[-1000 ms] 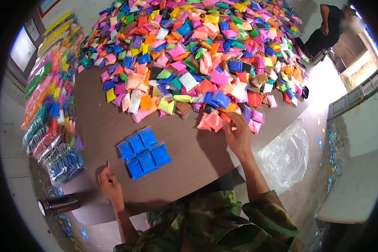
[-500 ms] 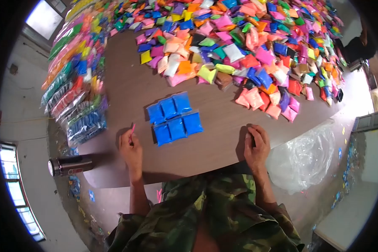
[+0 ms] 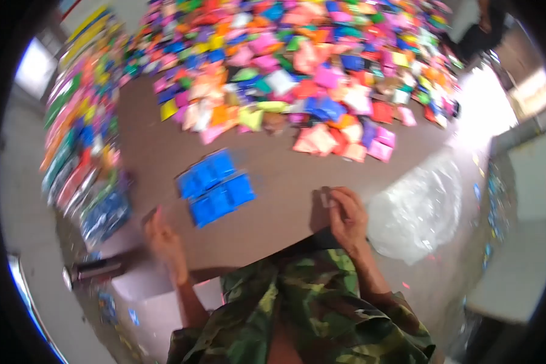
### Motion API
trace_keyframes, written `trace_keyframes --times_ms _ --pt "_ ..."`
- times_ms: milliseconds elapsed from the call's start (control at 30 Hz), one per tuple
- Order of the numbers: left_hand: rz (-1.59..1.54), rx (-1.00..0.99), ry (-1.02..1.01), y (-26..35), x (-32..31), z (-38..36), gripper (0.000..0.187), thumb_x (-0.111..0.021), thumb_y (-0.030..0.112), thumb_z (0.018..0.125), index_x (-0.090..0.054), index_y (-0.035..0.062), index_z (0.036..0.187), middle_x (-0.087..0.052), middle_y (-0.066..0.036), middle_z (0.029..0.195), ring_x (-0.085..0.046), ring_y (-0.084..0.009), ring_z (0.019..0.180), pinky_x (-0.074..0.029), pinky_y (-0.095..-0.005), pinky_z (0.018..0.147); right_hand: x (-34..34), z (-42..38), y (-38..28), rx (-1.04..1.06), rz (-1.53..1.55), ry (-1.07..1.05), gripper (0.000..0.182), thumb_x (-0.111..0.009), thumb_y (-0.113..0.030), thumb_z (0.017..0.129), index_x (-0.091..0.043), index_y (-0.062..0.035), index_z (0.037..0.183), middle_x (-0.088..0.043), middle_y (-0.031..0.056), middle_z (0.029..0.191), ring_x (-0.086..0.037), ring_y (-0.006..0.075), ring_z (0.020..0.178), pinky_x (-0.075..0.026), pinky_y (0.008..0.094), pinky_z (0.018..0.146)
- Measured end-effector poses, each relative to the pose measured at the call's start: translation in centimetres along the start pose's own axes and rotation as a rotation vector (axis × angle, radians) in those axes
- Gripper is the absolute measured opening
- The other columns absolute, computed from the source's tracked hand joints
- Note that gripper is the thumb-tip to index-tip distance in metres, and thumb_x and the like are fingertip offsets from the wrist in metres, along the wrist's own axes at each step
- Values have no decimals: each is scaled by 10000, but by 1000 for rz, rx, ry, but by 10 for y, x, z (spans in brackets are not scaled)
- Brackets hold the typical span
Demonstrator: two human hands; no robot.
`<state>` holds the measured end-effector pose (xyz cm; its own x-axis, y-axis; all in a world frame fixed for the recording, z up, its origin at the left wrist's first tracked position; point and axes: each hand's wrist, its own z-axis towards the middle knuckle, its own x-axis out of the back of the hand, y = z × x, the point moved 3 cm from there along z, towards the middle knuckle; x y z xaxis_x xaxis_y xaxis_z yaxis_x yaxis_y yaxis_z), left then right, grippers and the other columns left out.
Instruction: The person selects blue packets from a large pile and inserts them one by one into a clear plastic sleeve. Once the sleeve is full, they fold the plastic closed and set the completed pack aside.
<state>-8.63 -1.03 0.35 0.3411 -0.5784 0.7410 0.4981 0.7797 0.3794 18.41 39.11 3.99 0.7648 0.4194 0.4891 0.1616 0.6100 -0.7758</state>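
Note:
My left hand (image 3: 165,246), smeared by motion, is over the table's left front part. A thin pink strip (image 3: 158,213) shows at its fingertips. Between my hands and farther back, two rows of joined blue packets (image 3: 217,188) lie flat on the brown table (image 3: 273,176), touched by neither hand. Near the front edge on the right, my right hand (image 3: 349,219) has loosely curled fingers, with the thumb apart from them. I see nothing clearly held in it.
A large heap of small coloured packets (image 3: 321,79) covers the back of the table. Bagged stacks of packets (image 3: 103,212) line the left side. A dark flask (image 3: 94,271) lies at left. Crumpled clear plastic (image 3: 415,209) is at right. Another person's dark clothing (image 3: 482,36) shows at back right.
The view has shifted and blurred, so the table's contents appear farther left. My left hand has turned and moved slightly away from the blue packets. My right hand has loosened slightly.

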Motion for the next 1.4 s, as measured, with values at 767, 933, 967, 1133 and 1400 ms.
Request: trace_keyframes --times_ms 767,933,967,1133,1400 --pt "134 -163 -257 -113 -67 125 367 -527 133 1036 -703 -16 1321 -736 -278 1208 -717 -451 1058 -567 -490 922 285 -75 224 -676 -818 376 563 -805 -298 899 -651 -45 1379 -692 202 1305 -679 416 1190 -548 526 997" --pt "300 -71 -255 -135 -56 111 358 -534 145 1069 -699 -20 1342 -722 -292 1230 -701 -463 1080 -548 -511 948 280 -65 215 -786 -886 310 479 -808 -258 907 -666 -65 1323 -698 177 1273 -687 411 1160 -555 538 953" --pt "317 -42 -297 -137 -50 106 355 -537 148 1075 -699 -17 1343 -719 -295 1227 -697 -459 1088 -542 -515 954 279 -67 214 -698 -913 374 456 -808 -239 909 -674 -77 1314 -701 165 1267 -691 403 1148 -560 530 938" --pt "427 -77 -272 -80 -17 78 335 -544 154 1093 -704 2 1345 -728 -255 1224 -687 -435 1109 -530 -515 976 263 -61 191 -491 -718 448 253 -812 -213 915 -771 -132 1152 -737 106 1128 -728 362 1003 -577 497 855" --pt "461 -177 -259 -105 -1 54 302 -555 77 1057 -702 -4 1307 -717 -238 1204 -675 -449 1109 -529 -525 976 233 -61 197 -1009 -418 -120 737 -737 -659 868 -789 -11 1215 -807 193 1103 -761 347 1102 -579 438 962"
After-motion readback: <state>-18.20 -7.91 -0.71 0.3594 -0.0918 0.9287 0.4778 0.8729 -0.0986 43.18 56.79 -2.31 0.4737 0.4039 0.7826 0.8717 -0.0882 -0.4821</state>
